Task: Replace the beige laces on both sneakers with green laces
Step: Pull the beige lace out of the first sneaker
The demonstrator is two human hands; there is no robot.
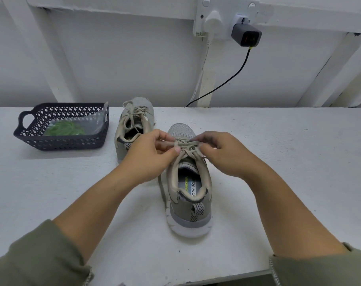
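On the white table [278, 162], the left hand [152, 157] and right hand [223, 155] pinch the beige laces [183, 144] of the near sneaker [188, 195], apparently at the knot, while green laces [64, 129] lie in the basket [60, 141] far left.

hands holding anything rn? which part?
Both hands pinch the beige lace of the near sneaker at its tied knot over the tongue: left hand on the left side, right hand on the right.

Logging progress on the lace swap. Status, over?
Both hands, left and right, pinching the beige lace on the near sneaker. Far sneaker still beige-laced. Green laces bagged in basket. Nothing in the way.
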